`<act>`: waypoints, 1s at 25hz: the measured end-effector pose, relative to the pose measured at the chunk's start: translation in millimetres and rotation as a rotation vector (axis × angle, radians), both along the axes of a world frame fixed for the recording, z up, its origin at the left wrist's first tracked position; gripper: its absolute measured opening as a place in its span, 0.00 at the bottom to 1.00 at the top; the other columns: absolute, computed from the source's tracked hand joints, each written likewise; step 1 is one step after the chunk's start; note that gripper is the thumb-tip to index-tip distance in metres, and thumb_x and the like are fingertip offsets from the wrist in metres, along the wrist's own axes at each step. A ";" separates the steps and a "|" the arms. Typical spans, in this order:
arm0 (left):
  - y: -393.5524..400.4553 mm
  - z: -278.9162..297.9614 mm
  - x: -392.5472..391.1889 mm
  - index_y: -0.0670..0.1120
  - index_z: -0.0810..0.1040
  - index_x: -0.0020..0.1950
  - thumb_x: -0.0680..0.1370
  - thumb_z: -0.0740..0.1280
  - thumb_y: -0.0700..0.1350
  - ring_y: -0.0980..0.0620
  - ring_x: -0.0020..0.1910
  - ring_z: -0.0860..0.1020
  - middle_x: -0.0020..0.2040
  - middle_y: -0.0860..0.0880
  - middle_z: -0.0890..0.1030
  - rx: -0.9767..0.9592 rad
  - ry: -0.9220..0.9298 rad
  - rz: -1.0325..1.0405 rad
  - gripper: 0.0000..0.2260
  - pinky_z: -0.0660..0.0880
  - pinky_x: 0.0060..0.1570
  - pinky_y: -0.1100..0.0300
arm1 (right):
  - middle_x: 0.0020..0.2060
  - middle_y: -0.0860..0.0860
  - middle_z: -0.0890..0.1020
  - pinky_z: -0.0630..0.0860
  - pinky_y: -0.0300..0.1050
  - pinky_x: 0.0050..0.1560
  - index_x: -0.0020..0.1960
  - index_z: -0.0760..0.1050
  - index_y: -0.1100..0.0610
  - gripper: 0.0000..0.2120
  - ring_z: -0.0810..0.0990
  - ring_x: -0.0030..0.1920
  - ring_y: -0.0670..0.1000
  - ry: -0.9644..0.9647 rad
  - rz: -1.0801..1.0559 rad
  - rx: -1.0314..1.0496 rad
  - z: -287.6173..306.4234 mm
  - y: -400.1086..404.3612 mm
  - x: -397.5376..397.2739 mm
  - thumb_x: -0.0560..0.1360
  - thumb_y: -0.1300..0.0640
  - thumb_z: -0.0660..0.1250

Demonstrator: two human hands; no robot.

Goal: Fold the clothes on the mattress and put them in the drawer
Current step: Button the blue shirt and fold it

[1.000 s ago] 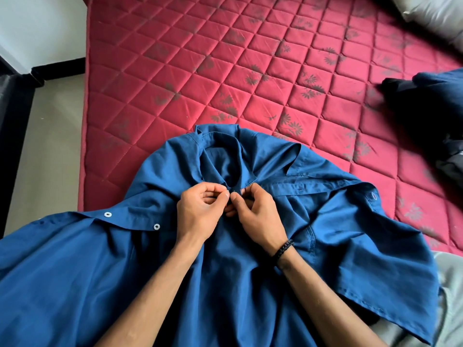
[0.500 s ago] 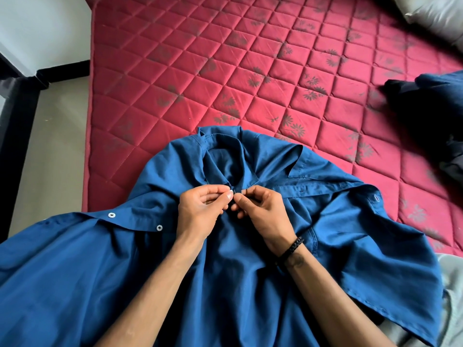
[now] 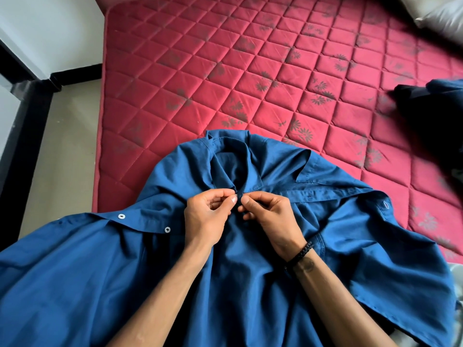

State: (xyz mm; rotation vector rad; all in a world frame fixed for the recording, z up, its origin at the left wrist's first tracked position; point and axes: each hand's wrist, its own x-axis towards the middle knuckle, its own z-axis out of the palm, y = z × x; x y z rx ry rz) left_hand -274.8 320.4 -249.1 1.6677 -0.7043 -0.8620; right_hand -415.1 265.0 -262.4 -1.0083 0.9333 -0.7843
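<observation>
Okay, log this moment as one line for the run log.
stage: fastening collar | left hand: pinches blue shirt | right hand: pinches it | mattress: shirt unfolded

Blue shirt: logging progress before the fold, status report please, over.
Left hand and right hand both pinching blue shirt placket just below collar. Shirt spread unfolded on red mattress. Dark clothes pile off right, not obstructing.

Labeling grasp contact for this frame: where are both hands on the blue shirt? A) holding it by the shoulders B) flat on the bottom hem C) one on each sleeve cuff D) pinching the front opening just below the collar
D: the left hand and right hand meet fingertip to fingertip, pinching the blue shirt at its front opening just below the collar, as it lies on the red mattress.
</observation>
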 end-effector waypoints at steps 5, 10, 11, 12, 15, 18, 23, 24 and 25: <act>1.8 8.9 -0.4 0.48 0.87 0.48 0.77 0.76 0.45 0.54 0.42 0.86 0.41 0.51 0.88 0.008 0.043 -0.061 0.02 0.81 0.46 0.60 | 0.39 0.62 0.86 0.80 0.41 0.41 0.47 0.83 0.67 0.06 0.83 0.38 0.52 0.014 -0.063 0.004 0.7 2.1 3.0 0.76 0.64 0.75; 2.2 12.0 -3.0 0.47 0.86 0.46 0.74 0.79 0.45 0.59 0.38 0.84 0.38 0.54 0.87 0.038 -0.130 -0.121 0.05 0.79 0.42 0.66 | 0.37 0.60 0.86 0.81 0.42 0.39 0.45 0.80 0.69 0.07 0.83 0.34 0.52 0.094 -0.139 -0.061 -0.3 9.1 8.6 0.75 0.66 0.76; 1.6 10.0 -1.4 0.47 0.86 0.46 0.74 0.78 0.45 0.59 0.38 0.84 0.39 0.54 0.86 0.030 -0.169 -0.112 0.04 0.80 0.43 0.64 | 0.37 0.60 0.86 0.81 0.42 0.39 0.46 0.80 0.68 0.08 0.83 0.34 0.52 0.100 -0.122 -0.069 -0.1 9.7 8.5 0.74 0.64 0.77; 1.5 8.4 0.7 0.48 0.86 0.46 0.75 0.78 0.45 0.59 0.39 0.84 0.39 0.55 0.86 0.018 -0.199 -0.099 0.03 0.81 0.44 0.62 | 0.38 0.60 0.86 0.81 0.42 0.40 0.46 0.81 0.67 0.08 0.83 0.35 0.52 0.098 -0.096 -0.079 1.1 9.8 7.6 0.74 0.63 0.77; 0.0 6.7 5.5 0.49 0.87 0.46 0.76 0.77 0.44 0.59 0.39 0.85 0.39 0.56 0.86 -0.032 -0.243 -0.063 0.01 0.83 0.46 0.56 | 0.39 0.59 0.86 0.81 0.42 0.42 0.49 0.82 0.66 0.05 0.83 0.37 0.52 0.070 -0.046 -0.086 4.5 7.7 7.9 0.77 0.63 0.74; 0.6 10.9 1.8 0.49 0.85 0.48 0.77 0.75 0.41 0.59 0.40 0.85 0.40 0.56 0.86 -0.093 -0.325 -0.081 0.03 0.82 0.45 0.60 | 0.39 0.56 0.85 0.81 0.42 0.41 0.50 0.80 0.67 0.08 0.83 0.38 0.50 0.071 -0.061 -0.064 5.3 5.8 9.6 0.80 0.62 0.70; 0.2 11.0 2.7 0.47 0.82 0.50 0.77 0.73 0.37 0.56 0.39 0.83 0.40 0.56 0.85 -0.158 -0.398 -0.126 0.05 0.78 0.42 0.65 | 0.36 0.58 0.83 0.81 0.42 0.38 0.50 0.78 0.67 0.09 0.83 0.36 0.51 0.153 -0.045 -0.124 3.2 7.4 12.4 0.81 0.59 0.69; 0.2 10.4 3.9 0.46 0.82 0.50 0.77 0.73 0.37 0.55 0.39 0.83 0.40 0.56 0.85 -0.166 -0.397 -0.132 0.05 0.78 0.42 0.65 | 0.36 0.59 0.84 0.81 0.43 0.37 0.50 0.77 0.66 0.09 0.83 0.36 0.51 0.181 -0.039 -0.151 3.2 8.0 12.4 0.82 0.59 0.68; 0.0 10.1 4.7 0.46 0.83 0.50 0.77 0.73 0.37 0.55 0.40 0.83 0.41 0.56 0.85 -0.174 -0.395 -0.137 0.05 0.78 0.43 0.65 | 0.36 0.61 0.84 0.81 0.43 0.37 0.50 0.77 0.65 0.09 0.83 0.35 0.51 0.213 -0.032 -0.180 3.8 8.2 12.5 0.82 0.58 0.68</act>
